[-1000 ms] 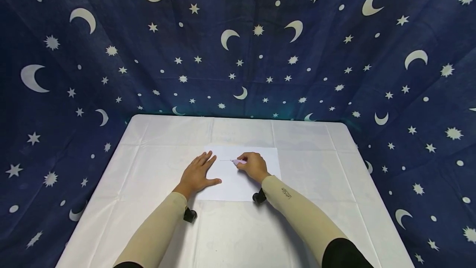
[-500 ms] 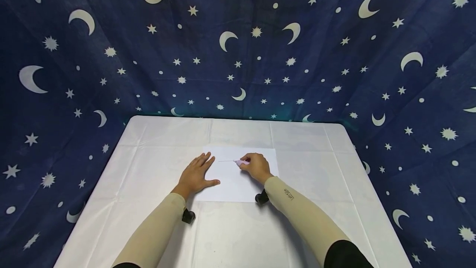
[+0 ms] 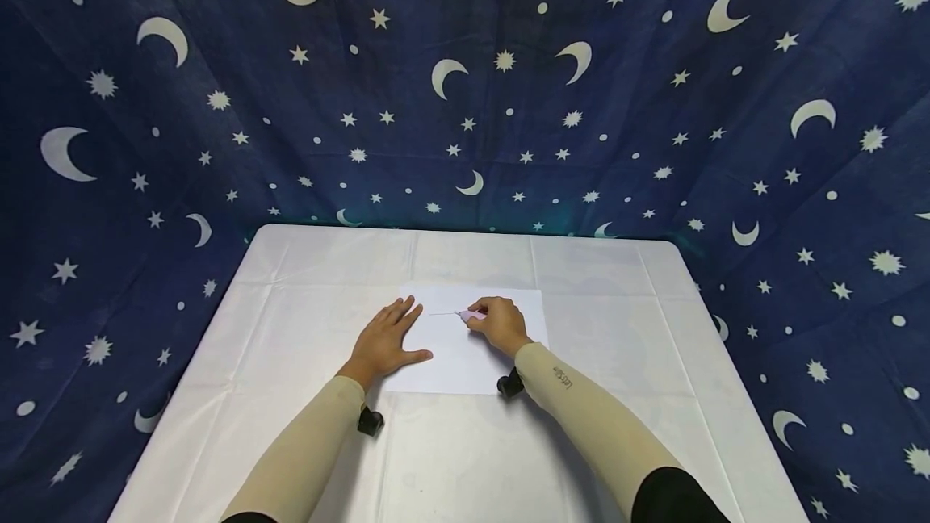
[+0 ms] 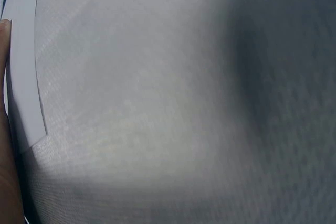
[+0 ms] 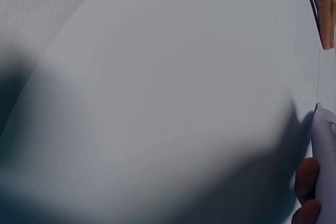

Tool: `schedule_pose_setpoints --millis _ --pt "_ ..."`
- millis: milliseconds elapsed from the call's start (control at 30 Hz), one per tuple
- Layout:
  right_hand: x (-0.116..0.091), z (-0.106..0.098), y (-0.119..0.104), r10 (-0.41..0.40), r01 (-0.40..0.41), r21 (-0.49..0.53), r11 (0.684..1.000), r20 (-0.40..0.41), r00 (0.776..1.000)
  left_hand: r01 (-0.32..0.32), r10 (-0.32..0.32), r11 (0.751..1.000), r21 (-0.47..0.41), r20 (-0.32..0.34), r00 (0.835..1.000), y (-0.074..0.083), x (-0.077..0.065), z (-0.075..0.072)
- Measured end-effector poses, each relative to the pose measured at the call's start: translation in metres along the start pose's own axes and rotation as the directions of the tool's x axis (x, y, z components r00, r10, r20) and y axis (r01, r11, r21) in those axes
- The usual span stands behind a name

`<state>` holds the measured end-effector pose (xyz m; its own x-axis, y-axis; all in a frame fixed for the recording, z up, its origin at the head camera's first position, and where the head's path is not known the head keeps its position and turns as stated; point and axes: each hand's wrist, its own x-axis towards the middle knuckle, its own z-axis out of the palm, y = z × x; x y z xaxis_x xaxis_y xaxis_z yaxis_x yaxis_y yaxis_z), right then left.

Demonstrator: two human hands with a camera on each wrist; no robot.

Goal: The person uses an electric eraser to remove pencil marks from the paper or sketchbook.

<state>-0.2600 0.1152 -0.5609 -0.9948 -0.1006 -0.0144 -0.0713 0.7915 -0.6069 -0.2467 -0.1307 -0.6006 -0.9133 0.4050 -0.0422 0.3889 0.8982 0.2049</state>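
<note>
A white sheet of paper [image 3: 465,361] lies on the covered table, with a thin straight line [image 3: 440,314] across its upper part. My right hand [image 3: 501,324] grips a lavender utility knife [image 3: 473,315], its short tip at the line's right end. In the right wrist view the rounded body of the knife [image 5: 324,145] shows at the right edge, with fingertips [image 5: 307,174] on it. My left hand [image 3: 385,341] lies with fingers spread over the paper's left edge. The left wrist view catches only a strip of that hand [image 4: 6,145] beside the paper [image 4: 26,87].
A white creased cloth [image 3: 617,321] covers the table around the paper. Behind and beside it hangs a dark blue curtain [image 3: 407,79] with moons and stars. Small black wrist cameras [image 3: 370,422] sit under both wrists.
Over the last second my right hand has moved slightly right with the utility knife, and the line on the paper has grown longer. My left hand has stayed in place.
</note>
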Motion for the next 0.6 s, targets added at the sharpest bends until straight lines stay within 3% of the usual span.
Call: schedule_pose_setpoints --millis 600 --pt "0.0005 0.0022 0.0023 0.003 -0.003 0.001 1.000 0.005 1.000 -0.007 0.007 1.000 0.000 -0.008 1.000 -0.0016 0.0002 0.0016"
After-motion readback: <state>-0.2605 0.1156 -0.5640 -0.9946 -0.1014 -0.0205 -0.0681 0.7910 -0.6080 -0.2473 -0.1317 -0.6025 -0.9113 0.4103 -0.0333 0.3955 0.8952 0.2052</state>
